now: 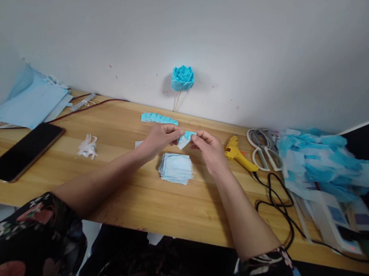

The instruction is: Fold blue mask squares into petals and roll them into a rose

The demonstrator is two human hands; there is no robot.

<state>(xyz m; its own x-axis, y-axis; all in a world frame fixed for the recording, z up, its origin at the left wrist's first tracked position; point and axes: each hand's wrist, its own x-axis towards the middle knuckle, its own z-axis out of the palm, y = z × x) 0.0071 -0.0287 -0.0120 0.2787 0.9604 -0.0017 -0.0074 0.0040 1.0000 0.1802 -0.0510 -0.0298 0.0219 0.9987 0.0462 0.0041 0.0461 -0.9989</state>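
Between my two hands is a small folded piece of blue and white mask fabric point(184, 141), its point facing down. My left hand point(162, 140) pinches its left corner, and my right hand point(208, 148) pinches the right one. Just below lies a stack of pale blue fabric squares point(176, 168). Beyond my left hand, a row of folded blue pieces point(159, 119) overlaps on the table. A white scrap point(138, 144) is partly hidden by my left hand. Against the wall stands a blue fabric flower point(182, 78) on a thin stick.
A yellow glue gun point(238, 155) with a black cord and white-handled scissors point(263, 155) lie right. Farther right is a heap of blue fabric scraps point(324, 162). On the left are face masks point(34, 100), a black phone point(24, 150) and white strips point(88, 146).
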